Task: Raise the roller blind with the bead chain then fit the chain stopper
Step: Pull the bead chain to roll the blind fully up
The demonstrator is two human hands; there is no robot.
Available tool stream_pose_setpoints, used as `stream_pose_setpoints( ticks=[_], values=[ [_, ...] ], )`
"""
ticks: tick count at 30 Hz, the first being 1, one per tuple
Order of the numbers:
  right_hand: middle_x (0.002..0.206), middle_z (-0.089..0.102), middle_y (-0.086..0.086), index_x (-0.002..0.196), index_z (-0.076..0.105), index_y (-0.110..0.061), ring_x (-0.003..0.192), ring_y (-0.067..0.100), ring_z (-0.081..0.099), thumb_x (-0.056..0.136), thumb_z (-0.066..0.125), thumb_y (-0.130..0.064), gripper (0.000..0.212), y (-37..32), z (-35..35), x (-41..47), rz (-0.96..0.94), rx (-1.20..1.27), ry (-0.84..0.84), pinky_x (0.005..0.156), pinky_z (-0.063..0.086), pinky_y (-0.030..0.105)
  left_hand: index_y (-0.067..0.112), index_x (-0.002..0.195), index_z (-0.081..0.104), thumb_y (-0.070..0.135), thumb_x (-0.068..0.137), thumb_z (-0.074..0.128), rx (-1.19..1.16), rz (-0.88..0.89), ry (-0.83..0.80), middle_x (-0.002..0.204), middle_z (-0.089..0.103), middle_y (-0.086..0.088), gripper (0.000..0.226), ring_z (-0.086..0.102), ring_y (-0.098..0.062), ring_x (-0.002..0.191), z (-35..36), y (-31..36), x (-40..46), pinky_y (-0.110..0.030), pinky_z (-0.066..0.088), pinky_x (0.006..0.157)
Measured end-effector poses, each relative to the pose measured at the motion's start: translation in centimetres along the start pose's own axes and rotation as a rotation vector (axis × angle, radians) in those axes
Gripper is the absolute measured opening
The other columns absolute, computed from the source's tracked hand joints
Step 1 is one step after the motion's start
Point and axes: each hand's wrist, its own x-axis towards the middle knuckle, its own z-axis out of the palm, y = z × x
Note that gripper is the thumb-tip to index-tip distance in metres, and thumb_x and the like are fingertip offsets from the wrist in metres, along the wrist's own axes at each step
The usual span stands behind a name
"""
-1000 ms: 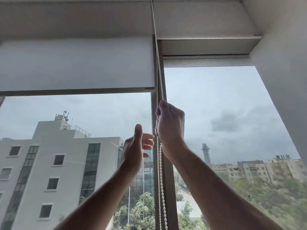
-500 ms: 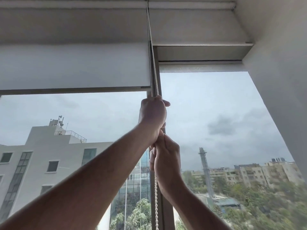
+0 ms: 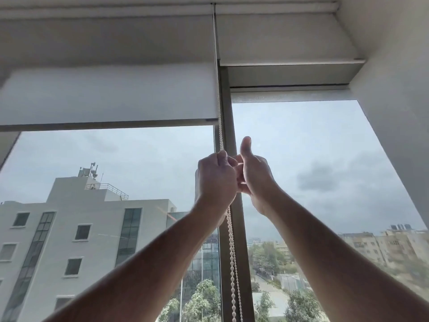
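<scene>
— Raising is the step in hand, yes? Both hands are up at the bead chain (image 3: 232, 240), which hangs in front of the window post (image 3: 228, 108).

— I judge so. The left hand (image 3: 214, 180) has its grip clenched round the chain, fingers curled on the beads just below the blind's bottom bar (image 3: 104, 125). The chain runs taut from that fist up to the headrail (image 3: 214, 5).

— And the right hand (image 3: 253, 175)?

— It sits just beside the left, touching it, thumb pointing straight up. Its fingers curl toward the chain, but the left hand hides them, so I cannot tell whether that grip has hold of anything.

— Where is the roller blind (image 3: 109, 94) itself?

— High already. It covers only the top band of the left pane, with sky and buildings showing below it. A little cloth is left to wind.

— The stopper?

— Nowhere in view. Fitting it is not yet begun.

— Then the next move?

— Likely a downward pull on the gripped strand, then the free hand taking the chain higher for another pull. Choosing the correct strand of the loop matters, since the two hang close together below the hands.
</scene>
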Motion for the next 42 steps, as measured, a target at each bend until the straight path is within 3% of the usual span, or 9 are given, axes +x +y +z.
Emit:
stream_pose_setpoints(
  ticks=[7, 11, 14, 18, 23, 25, 32, 36, 42],
  values=[
    [0.065, 0.054, 0.005, 0.086, 0.057, -0.008, 0.049, 0.015, 0.055, 0.101, 0.04, -0.053, 0.05, -4.8, 2.3, 2.6, 0.078, 0.033, -0.008, 0.045, 0.052, 0.023, 0.02, 0.059, 0.061, 0.008, 0.099, 0.041, -0.011, 0.018, -0.036, 0.049, 0.051, 0.01, 0.046, 0.046, -0.014, 0.048, 0.4, -1.4, -3.0, -0.03, 0.034, 0.053],
    [0.042, 0.042, -0.005, 0.083, 0.058, -0.008, 0.025, 0.007, 0.031, 0.105, 0.034, -0.024, 0.036, -4.8, 3.8, 2.9, 0.126, 0.153, 0.113, 0.033, 0.024, 0.017, 0.021, 0.054, 0.052, 0.014, 0.103, 0.041, 0.05, 0.03, -0.081, 0.035, 0.042, 0.013, 0.05, 0.04, -0.001, 0.039, 0.1, -2.8, -4.5, -0.023, 0.029, 0.045],
    [0.032, 0.041, -0.012, 0.054, 0.067, -0.019, 0.025, 0.012, 0.033, 0.097, 0.037, -0.014, 0.052, -4.6, 4.3, 3.0, 0.01, 0.162, 0.258, 0.037, 0.023, 0.022, 0.018, 0.049, 0.037, 0.01, 0.102, 0.041, 0.083, 0.098, -0.134, 0.032, 0.034, 0.011, 0.053, 0.028, -0.006, 0.033, -0.4, -2.8, -3.8, -0.016, 0.022, 0.039],
    [0.028, 0.04, -0.015, 0.045, 0.064, -0.042, 0.04, 0.016, 0.037, 0.086, 0.037, -0.014, 0.056, -4.2, 4.9, 2.0, -0.227, 0.084, 0.311, 0.044, 0.028, 0.025, 0.012, 0.059, 0.046, 0.01, 0.104, 0.036, -0.032, -0.05, -0.269, 0.044, 0.038, 0.002, 0.045, 0.031, -0.013, 0.039, -1.8, -3.3, -3.0, -0.026, 0.026, 0.043],
    [0.035, 0.042, -0.015, 0.047, 0.061, -0.035, 0.04, 0.006, 0.034, 0.09, 0.042, -0.007, 0.054, -1.4, 4.4, 0.0, -0.312, 0.021, 0.302, 0.051, 0.029, 0.031, 0.002, 0.098, 0.061, -0.003, 0.085, 0.038, -0.079, -0.415, -0.544, 0.096, 0.068, -0.014, 0.027, 0.068, -0.033, 0.085, -3.8, -4.1, -1.2, -0.044, 0.059, 0.077],
    [0.039, 0.044, -0.015, 0.052, 0.06, -0.032, 0.045, 0.008, 0.038, 0.092, 0.042, -0.01, 0.049, -0.1, 4.2, -1.0, -0.34, -0.005, 0.296, 0.052, 0.033, 0.035, 0.004, 0.103, 0.063, -0.01, 0.083, 0.036, -0.043, -0.416, -0.432, 0.102, 0.068, -0.012, 0.036, 0.07, -0.032, 0.093, -4.0, -3.8, 0.6, -0.042, 0.06, 0.078],
    [0.046, 0.046, -0.012, 0.06, 0.057, -0.018, 0.045, 0.004, 0.036, 0.096, 0.046, -0.005, 0.04, 4.5, 3.0, -4.1, -0.438, -0.153, 0.274, 0.048, 0.029, 0.024, 0.004, 0.101, 0.062, 0.039, 0.105, 0.038, -0.309, -0.35, -0.374, 0.076, 0.069, -0.011, 0.043, 0.071, -0.021, 0.062, -1.0, 1.0, 5.0, -0.03, 0.056, 0.057],
    [0.045, 0.04, -0.014, 0.058, 0.048, -0.021, 0.047, 0.005, 0.03, 0.101, 0.044, -0.014, 0.044, 4.4, 2.1, -4.0, -0.453, -0.165, 0.241, 0.048, 0.023, 0.023, 0.009, 0.081, 0.059, 0.028, 0.106, 0.034, -0.333, -0.366, -0.341, 0.042, 0.033, 0.006, 0.04, 0.028, -0.006, 0.028, 2.2, 2.6, 4.6, -0.016, 0.023, 0.031],
    [0.052, 0.039, -0.007, 0.068, 0.05, -0.014, 0.051, 0.016, 0.032, 0.1, 0.047, -0.027, 0.034, 4.3, -0.6, -3.5, -0.249, -0.019, -0.1, 0.049, 0.029, 0.03, 0.015, 0.072, 0.063, 0.017, 0.101, 0.037, -0.161, -0.138, -0.174, 0.045, 0.035, 0.004, 0.039, 0.029, -0.014, 0.035, 2.4, 2.5, 2.8, -0.026, 0.025, 0.045]
  ],
)
